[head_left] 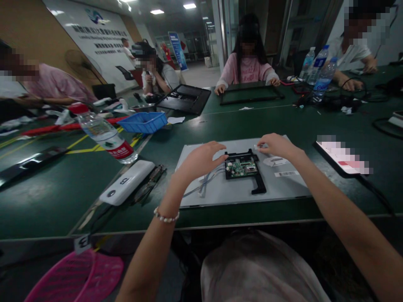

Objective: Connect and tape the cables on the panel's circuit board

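A green circuit board (242, 167) sits in a black plastic bracket (258, 183), which lies on a white flat panel (214, 197). My left hand (200, 161) is over the panel's left part, thumb and fingers apart. Its thumb tip is at the bracket's upper left corner; whether it touches, I cannot tell. My right hand (278, 147) is beyond the bracket's upper right corner, fingertips pinched on a small white piece (256, 147). Thin grey cables (206, 183) run from the bracket's left side. A clear plastic scrap (275, 161) and a barcode label (286, 173) lie on the panel's right.
Left of the panel are glasses (150, 183), a white power bank (127, 182), a water bottle (107, 134) and a blue tray (143, 122). A lit phone (340, 157) with a cable lies right. Opposite, a person holds a black frame (252, 100). Several bottles (324, 77) stand far right.
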A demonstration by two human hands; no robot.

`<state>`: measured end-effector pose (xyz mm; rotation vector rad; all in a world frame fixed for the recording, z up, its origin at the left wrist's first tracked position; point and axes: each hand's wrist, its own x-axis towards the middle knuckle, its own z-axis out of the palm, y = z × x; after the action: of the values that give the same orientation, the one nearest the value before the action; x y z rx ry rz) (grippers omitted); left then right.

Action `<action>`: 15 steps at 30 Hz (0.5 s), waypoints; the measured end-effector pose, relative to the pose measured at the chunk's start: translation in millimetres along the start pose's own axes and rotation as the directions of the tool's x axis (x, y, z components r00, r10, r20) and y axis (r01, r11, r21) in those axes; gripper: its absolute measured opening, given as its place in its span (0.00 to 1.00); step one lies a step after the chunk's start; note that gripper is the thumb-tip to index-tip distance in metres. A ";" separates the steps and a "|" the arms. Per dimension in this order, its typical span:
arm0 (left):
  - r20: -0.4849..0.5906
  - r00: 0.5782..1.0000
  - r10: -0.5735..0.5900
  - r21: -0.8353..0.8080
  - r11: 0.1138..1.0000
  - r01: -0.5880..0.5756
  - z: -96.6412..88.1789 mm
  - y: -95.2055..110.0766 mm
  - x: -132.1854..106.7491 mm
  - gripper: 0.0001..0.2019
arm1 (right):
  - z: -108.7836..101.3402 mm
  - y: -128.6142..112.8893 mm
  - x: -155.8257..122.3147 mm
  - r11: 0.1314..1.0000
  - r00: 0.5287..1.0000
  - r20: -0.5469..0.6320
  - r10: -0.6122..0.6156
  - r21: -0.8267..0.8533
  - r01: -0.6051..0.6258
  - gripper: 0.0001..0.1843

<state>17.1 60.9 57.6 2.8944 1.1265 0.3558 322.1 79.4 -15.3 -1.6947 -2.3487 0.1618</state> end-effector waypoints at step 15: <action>0.230 0.952 0.203 -0.338 0.934 -0.117 44.7 -31.8 20.7 0.35 | 3.0 -7.0 2.1 0.999 0.992 -0.128 0.008 -0.040 -0.013 0.14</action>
<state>20.4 101.3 15.3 2.6490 0.7164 0.1342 314.3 79.3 -16.4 -1.6833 -2.2644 0.0068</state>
